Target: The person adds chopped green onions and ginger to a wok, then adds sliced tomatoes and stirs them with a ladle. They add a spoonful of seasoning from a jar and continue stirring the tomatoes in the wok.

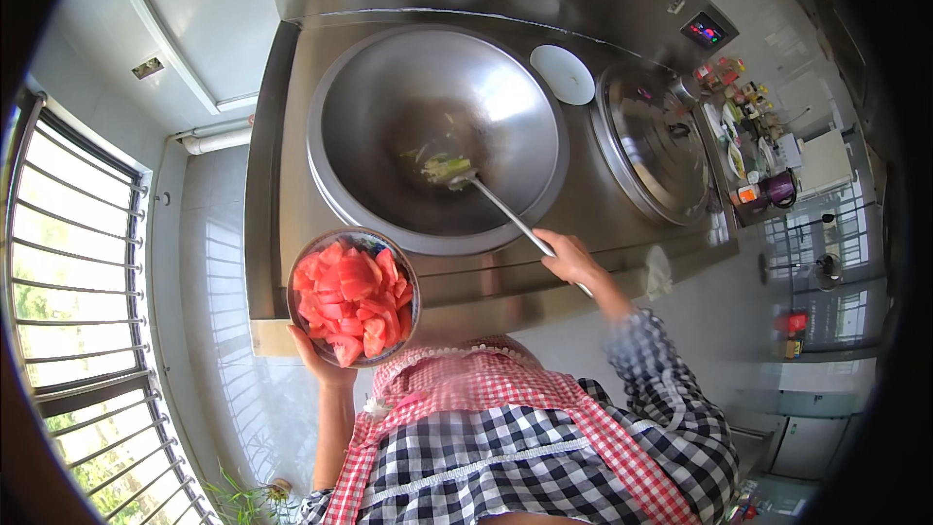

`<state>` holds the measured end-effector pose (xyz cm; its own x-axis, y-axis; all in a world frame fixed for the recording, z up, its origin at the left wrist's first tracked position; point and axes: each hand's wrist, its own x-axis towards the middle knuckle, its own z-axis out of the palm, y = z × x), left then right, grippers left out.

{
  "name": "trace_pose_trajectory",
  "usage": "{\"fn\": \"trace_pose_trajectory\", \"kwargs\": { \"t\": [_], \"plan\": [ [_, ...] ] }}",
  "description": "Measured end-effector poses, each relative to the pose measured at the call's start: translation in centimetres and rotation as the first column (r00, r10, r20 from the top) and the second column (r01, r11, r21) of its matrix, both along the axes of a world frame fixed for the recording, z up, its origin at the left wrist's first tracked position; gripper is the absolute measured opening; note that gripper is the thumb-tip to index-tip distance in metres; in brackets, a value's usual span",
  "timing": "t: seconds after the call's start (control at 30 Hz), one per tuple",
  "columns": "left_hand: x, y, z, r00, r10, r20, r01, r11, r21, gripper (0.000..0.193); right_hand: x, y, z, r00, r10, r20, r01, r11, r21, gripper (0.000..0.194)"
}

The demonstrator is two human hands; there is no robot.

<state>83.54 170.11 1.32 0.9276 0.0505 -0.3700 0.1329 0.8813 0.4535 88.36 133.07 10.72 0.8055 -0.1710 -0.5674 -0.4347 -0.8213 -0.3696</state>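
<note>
My left hand (321,361) holds up a patterned bowl (417,299) from below, at the near left of the stove. Cut tomato pieces (353,295) fill it. My right hand (572,260) grips the long metal handle of a cooking ladle or spatula (510,215). The tool's head rests low inside a large steel wok (393,109), against a small heap of chopped green and pale pieces (443,168), perhaps scallion. A few more bits lie scattered on the wok's wall. The bowl is just outside the wok's near left rim.
Right of the wok, a white plate (562,74) lies on the steel stove top (583,153), beside a second wok with a shiny lid (656,142). Bottles (751,95), dishes and a purple appliance (780,189) stand farther right. A white cloth or bag (658,272) hangs at the front edge.
</note>
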Motion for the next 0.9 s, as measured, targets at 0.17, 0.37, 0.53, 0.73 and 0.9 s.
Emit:
{"fn": "trace_pose_trajectory", "kwargs": {
  "t": [0.17, 0.37, 0.53, 0.73, 0.9],
  "plan": [
    [-0.3, -0.9, 0.2, 1.0, -0.021, 0.018, 0.021, 1.0, 0.004, 0.064, 6.1, 1.4, -8.3, 0.976, -0.1, 0.195, 0.097, 0.995, 0.025, 0.051],
    [-0.4, -0.9, 0.7, 0.999, 0.028, 0.016, -0.028, 0.999, 0.035, 0.065, 8.1, 3.3, -9.2, 0.973, -0.103, 0.206, 0.086, 0.992, 0.093, 0.052],
    [-0.6, -1.0, 1.3, 1.0, 0.028, -0.01, -0.028, 0.999, 0.045, 0.065, 7.4, 4.5, -8.1, 0.971, -0.209, 0.116, 0.182, 0.96, 0.212, 0.051],
    [-0.5, -0.8, 1.3, 0.999, 0.038, -0.012, -0.037, 0.999, 0.037, 0.067, 7.9, 4.3, -9.1, 0.972, 0.009, 0.234, -0.036, 0.993, 0.111, 0.051],
    [-0.6, -0.6, 0.8, 0.995, 0.032, -0.09, -0.032, 0.999, 0.001, 0.068, 3.0, -1.0, -3.1, 0.961, 0.233, 0.15, -0.23, 0.973, -0.032, 0.05]
  ]
}}
